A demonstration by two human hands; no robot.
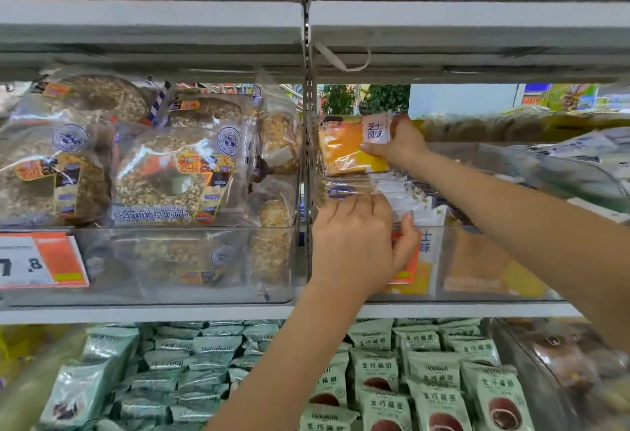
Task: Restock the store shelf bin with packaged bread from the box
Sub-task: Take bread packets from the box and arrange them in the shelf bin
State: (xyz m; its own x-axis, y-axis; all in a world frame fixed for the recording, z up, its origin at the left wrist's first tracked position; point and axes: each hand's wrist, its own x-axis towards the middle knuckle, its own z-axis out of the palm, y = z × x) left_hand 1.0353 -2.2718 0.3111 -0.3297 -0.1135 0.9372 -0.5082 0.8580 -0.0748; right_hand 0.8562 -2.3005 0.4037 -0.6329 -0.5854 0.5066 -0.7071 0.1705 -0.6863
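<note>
An orange and yellow bread packet (344, 145) with a white label is held up at the top of the clear shelf bin (456, 260), right of the shelf's centre post. My right hand (397, 142) grips that packet by its right end. Lower down, my left hand (358, 243) rests on the bin's front rim, its fingers curled over a clear-wrapped packet (344, 188) lying on the stock inside. More packets of the same bread fill the bin behind its clear front. The box is out of view.
Left of the post (309, 157), a clear bin (170, 260) holds seeded ring breads, with an orange price tag (41, 260) in front. The shelf below carries green packets (426, 389). A tilted clear bin (562, 171) stands at the right. A grey shelf (306, 31) hangs close overhead.
</note>
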